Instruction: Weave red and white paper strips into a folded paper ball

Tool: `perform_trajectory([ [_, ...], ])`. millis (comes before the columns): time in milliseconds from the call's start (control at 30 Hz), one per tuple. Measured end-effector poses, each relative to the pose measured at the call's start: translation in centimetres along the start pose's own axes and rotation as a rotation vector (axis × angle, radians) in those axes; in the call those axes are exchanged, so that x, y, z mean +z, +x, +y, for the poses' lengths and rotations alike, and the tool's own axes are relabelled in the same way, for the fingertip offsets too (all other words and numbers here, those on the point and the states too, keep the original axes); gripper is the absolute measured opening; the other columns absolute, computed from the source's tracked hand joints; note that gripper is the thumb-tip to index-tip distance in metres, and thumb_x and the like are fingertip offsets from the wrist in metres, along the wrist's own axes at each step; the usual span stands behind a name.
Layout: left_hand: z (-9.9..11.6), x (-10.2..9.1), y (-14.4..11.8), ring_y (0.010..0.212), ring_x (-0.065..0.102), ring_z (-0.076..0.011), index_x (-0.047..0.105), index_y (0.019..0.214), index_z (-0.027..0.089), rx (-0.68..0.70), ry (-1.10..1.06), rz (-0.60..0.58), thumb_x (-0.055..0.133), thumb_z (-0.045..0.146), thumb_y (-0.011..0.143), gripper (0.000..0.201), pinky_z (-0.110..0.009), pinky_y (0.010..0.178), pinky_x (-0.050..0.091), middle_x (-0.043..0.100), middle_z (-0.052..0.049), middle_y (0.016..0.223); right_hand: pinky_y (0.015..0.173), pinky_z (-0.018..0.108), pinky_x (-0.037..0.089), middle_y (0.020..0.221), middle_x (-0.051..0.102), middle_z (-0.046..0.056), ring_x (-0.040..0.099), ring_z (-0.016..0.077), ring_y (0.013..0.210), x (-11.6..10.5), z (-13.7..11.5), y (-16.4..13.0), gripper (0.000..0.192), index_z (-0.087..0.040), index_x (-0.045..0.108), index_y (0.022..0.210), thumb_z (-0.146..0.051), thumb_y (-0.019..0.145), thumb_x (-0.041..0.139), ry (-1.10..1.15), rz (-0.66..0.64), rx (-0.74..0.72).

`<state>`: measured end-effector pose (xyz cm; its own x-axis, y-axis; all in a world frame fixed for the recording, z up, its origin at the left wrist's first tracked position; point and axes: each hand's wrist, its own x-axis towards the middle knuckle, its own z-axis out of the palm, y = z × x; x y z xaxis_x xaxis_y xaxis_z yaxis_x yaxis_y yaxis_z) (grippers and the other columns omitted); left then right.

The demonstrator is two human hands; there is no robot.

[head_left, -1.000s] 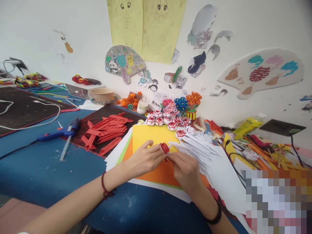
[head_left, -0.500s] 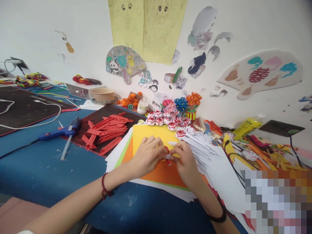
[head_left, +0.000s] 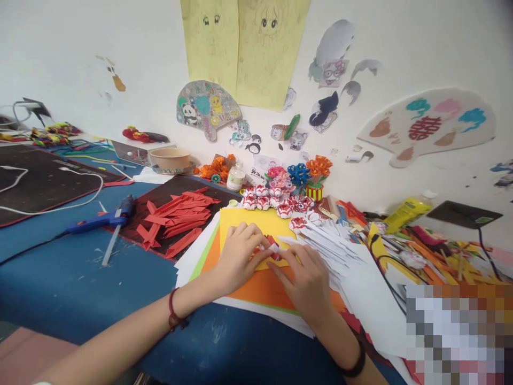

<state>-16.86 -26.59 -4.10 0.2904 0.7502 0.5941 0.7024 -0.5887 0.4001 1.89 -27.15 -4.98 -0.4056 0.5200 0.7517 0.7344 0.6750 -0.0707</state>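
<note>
Over the stack of coloured paper, my left hand (head_left: 242,254) pinches a small red and white folded paper piece (head_left: 274,247). My right hand (head_left: 304,275) meets it from the other side, its fingertips closed on the white end. The fingers partly cover the piece. Yellow paper (head_left: 236,218) and orange paper (head_left: 256,289) lie under both hands. Just beyond them sit several red and white paper flowers (head_left: 284,209). White folded strips (head_left: 332,243) are heaped to the right of my right hand.
Red folded strips (head_left: 176,216) lie on a dark mat at left, beside a blue glue gun (head_left: 100,222). A bowl (head_left: 170,160), small bottle (head_left: 235,178) and flower pot (head_left: 315,191) stand at the wall. Paper scraps and a yellow bottle (head_left: 409,211) crowd the right.
My right hand has shifted its grip, with its fingers now straighter and lower. The paper piece has turned and moved slightly up and left, showing more red. The view has tilted slightly.
</note>
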Motion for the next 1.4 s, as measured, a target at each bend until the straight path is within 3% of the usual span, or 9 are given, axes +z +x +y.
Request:
perform_trajectory([
  [200,0.2,-0.3,-0.1,0.085,0.046,-0.0184,0.06,0.094,0.02,0.094,0.066,-0.041,0.045,0.031,0.103,0.021,-0.036,0.075,0.03,0.059,-0.004,0.095,0.069,0.033,0.041,0.077,0.062,0.005,0.054,0.0205,0.076,0.4,-0.1,0.0,0.014,-0.019,0.062,0.086,-0.021,0.097,0.054,0.01,-0.017,-0.049],
  [500,0.2,-0.2,0.0,0.084,0.047,-0.0196,0.056,0.09,0.017,0.235,0.24,-0.121,0.042,0.028,0.103,0.022,-0.037,0.076,0.029,0.058,-0.006,0.093,0.067,0.033,0.041,0.073,0.06,0.004,0.052,0.02,0.072,0.5,-0.4,-0.3,0.018,-0.02,0.059,0.08,-0.017,0.095,0.051,0.009,-0.026,-0.015],
  [767,0.6,-0.7,0.2,0.088,0.047,-0.0188,0.06,0.088,0.019,0.061,0.01,-0.077,0.052,0.032,0.099,0.018,-0.037,0.077,0.03,0.057,-0.003,0.097,0.067,0.03,0.046,0.082,0.064,0.005,0.059,0.0181,0.077,0.7,-0.3,-0.4,0.014,-0.019,0.062,0.091,-0.011,0.094,0.05,0.184,-0.053,-0.048],
  [967,0.5,-0.8,1.0,0.09,0.047,-0.0184,0.06,0.078,0.019,-0.083,-0.104,-0.078,0.06,0.024,0.093,0.016,-0.036,0.078,0.03,0.057,-0.001,0.092,0.066,0.029,0.044,0.077,0.06,0.005,0.056,0.0177,0.073,1.0,-0.3,-0.7,0.016,-0.016,0.06,0.085,-0.008,0.093,0.049,0.228,-0.088,-0.046],
  [1400,0.2,-0.7,1.2,0.088,0.048,-0.0192,0.059,0.074,0.018,-0.076,0.039,-0.069,0.061,0.02,0.086,0.013,-0.035,0.075,0.032,0.057,-0.002,0.091,0.059,0.027,0.035,0.067,0.053,0.0,0.048,0.0141,0.061,1.5,-0.6,-1.1,0.022,-0.018,0.054,0.072,-0.013,0.092,0.047,0.177,-0.035,-0.013],
])
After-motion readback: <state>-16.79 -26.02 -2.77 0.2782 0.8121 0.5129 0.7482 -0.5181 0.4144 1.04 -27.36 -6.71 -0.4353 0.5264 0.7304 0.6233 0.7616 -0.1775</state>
